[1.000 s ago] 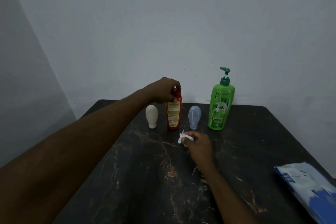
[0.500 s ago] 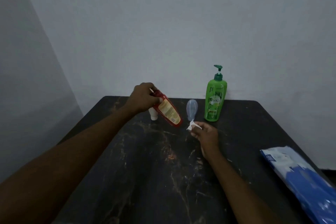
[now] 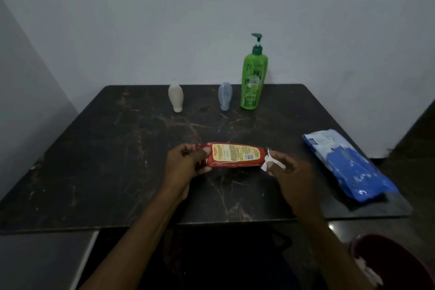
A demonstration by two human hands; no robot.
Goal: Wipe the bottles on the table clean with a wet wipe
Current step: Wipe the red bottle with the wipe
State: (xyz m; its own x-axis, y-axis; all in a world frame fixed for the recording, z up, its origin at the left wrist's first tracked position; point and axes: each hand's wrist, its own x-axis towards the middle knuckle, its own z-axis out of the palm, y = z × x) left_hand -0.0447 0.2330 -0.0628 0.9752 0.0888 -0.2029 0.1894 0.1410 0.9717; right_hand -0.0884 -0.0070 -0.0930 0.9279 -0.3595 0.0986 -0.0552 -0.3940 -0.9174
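A red bottle [image 3: 235, 155] with a yellow label lies sideways in the air above the near part of the dark table [image 3: 117, 160]. My left hand [image 3: 186, 163] grips its left end. My right hand [image 3: 286, 170] pinches a small white wet wipe [image 3: 268, 162] against the bottle's right end. At the back of the table stand a cream bottle [image 3: 176, 97], a pale blue bottle [image 3: 225, 96] and a tall green pump bottle [image 3: 253, 77].
A blue and white pack of wipes [image 3: 346, 162] lies on the table's right side. A dark red bin [image 3: 397, 263] with some crumpled white material sits on the floor at the lower right. Walls close in behind and on the left.
My left hand has lifted the red bottle from the back row, tipped it sideways and brought it close to me. My right hand came back with the wipe to the bottle's end.
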